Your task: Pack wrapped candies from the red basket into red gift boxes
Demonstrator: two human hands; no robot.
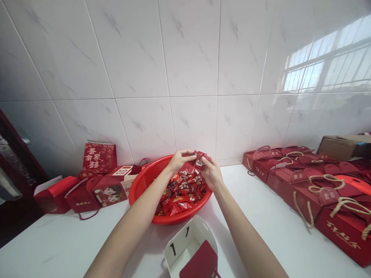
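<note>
Both my hands meet over the far right rim of a red plastic basket (142,189). Between them are red-wrapped candies (199,160) with white lettering; I cannot tell exactly how many. My left hand (181,159) pinches the left side of these wrappers. On the other side, my right hand (213,173) grips them with thumb and fingers. Below, the basket holds a heap of red wrapped candies (187,185), with a larger shiny red packet (179,205) at the front. An open gift box (185,247), white inside with a red flap, stands nearer to me between my forearms.
Several red gift boxes (85,195) stand at the left by the wall, one upright with white characters (100,157). Rows of red boxes with rope handles (307,189) fill the right side. Behind them sits a brown carton (337,146). A tiled wall (194,69) closes off the white tabletop (72,239).
</note>
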